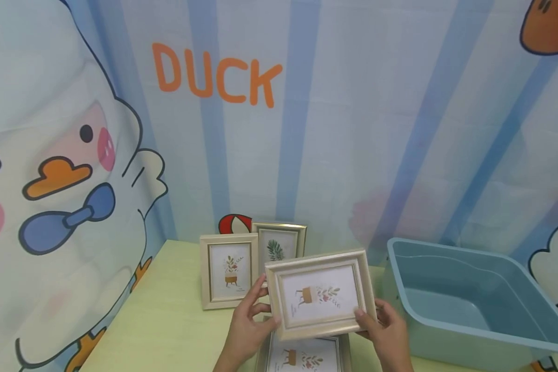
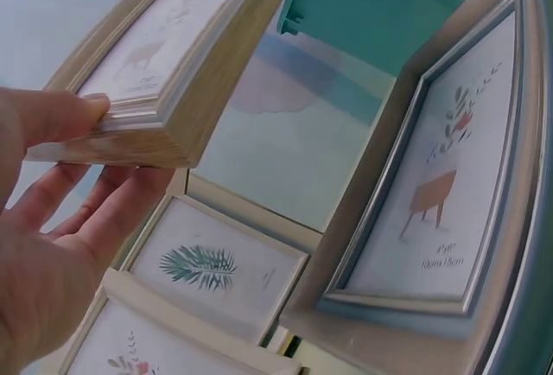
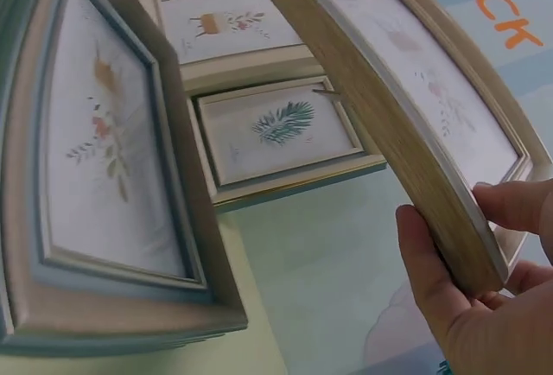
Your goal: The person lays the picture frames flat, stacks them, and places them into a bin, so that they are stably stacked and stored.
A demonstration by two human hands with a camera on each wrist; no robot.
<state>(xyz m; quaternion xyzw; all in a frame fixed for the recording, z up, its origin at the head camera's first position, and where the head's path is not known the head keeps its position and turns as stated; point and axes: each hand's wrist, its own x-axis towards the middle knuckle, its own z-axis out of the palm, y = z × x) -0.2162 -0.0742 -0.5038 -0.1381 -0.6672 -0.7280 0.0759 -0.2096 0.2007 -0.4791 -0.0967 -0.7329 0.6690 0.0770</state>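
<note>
Both hands hold one cream picture frame (image 1: 321,330) sideways above the table, its potted-plant print facing up toward the head camera. My left hand (image 1: 247,325) grips the left end, thumb on the front edge and fingers beneath, as the left wrist view shows with the frame (image 2: 177,133). The right hand (image 1: 386,330) pinches the lower right corner, thumb on the front moulding. Below the held frame lies another picture frame (image 1: 264,356), partly hidden by it. Behind stand a cream frame with a plant print (image 1: 206,274) and a gold-edged frame with a green leaf print (image 1: 302,240).
A blue-green plastic tub (image 1: 469,333) stands on the right of the pale yellow table (image 1: 158,310), close to my right hand. Behind the table hangs a cartoon duck cloth (image 1: 344,129) with blue stripes.
</note>
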